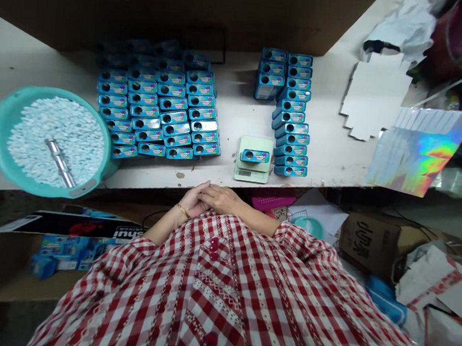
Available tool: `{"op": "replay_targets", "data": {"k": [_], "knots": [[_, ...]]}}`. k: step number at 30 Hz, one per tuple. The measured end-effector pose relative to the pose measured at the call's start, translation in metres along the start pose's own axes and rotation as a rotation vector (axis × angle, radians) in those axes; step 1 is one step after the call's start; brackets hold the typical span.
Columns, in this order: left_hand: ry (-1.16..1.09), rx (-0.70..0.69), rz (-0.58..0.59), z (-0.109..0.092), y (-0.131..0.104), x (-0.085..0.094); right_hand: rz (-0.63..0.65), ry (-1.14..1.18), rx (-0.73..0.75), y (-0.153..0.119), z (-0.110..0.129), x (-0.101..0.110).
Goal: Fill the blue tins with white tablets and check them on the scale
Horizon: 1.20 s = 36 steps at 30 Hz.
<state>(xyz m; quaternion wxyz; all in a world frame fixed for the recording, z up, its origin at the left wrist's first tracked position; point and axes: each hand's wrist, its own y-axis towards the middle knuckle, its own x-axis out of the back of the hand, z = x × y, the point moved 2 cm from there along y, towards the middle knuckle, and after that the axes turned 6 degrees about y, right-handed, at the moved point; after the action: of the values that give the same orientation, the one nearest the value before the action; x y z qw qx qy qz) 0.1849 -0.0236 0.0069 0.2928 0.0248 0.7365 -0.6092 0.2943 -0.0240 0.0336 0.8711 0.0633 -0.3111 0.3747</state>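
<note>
At the near edge of the white table (237,116), the person's right hand (220,198) lies over the left hand (197,200), close to the body, as if both are simply parked there. I see nothing held in them; the right fingers curve over the left hand, but whether they clench or only rest I cannot tell. Just beyond, not touched, a pale green scale (254,142) bears 1 blue box (255,156), and its small display (244,173) is on the near side, presumably so that the person can read it

On the left, a block of blue boxes (142,111) stands in 4 columns; on the right, a smaller group (294,138) makes 2 uneven columns, the gap probably keeping the 2 lots apart. A turquoise basin (2,132) of pale pellets (43,114) sits beyond the left arm, perhaps for easy reach, with a metal cylinder (61,163) lying on them. A white card (375,94) and a shiny sheet (414,159) lie at the far right, apparently out of the way

The box faces carry white lettering beside a pink patch, too small for me to read surely. On an open carton's black flap (60,223), upside down, I make out "shui" and "Drink"; a brown carton (351,246) shows large dark characters, sideways, that I cannot read
</note>
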Motion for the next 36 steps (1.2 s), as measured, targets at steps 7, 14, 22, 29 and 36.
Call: {"op": "replay_targets", "data": {"k": [7, 14, 22, 29, 36], "knots": [[0.008, -0.065, -0.023, -0.005, 0.003, 0.012, -0.509, -0.231, -0.285, -0.042, -0.062, 0.078], [-0.041, -0.186, -0.079, -0.018, -0.002, 0.026, -0.247, -0.407, -0.395, -0.042, -0.097, 0.104], [-0.205, -0.275, -0.237, -0.024, -0.005, 0.066, 0.017, -0.426, -0.088, 0.037, -0.033, 0.026], [-0.408, -0.436, -0.414, -0.059, 0.001, 0.105, 0.039, -0.409, 0.119, 0.142, 0.015, -0.044], [-0.338, -0.400, -0.456, -0.097, 0.005, 0.119, -0.130, -0.483, -0.004, 0.097, -0.049, 0.041]]}}
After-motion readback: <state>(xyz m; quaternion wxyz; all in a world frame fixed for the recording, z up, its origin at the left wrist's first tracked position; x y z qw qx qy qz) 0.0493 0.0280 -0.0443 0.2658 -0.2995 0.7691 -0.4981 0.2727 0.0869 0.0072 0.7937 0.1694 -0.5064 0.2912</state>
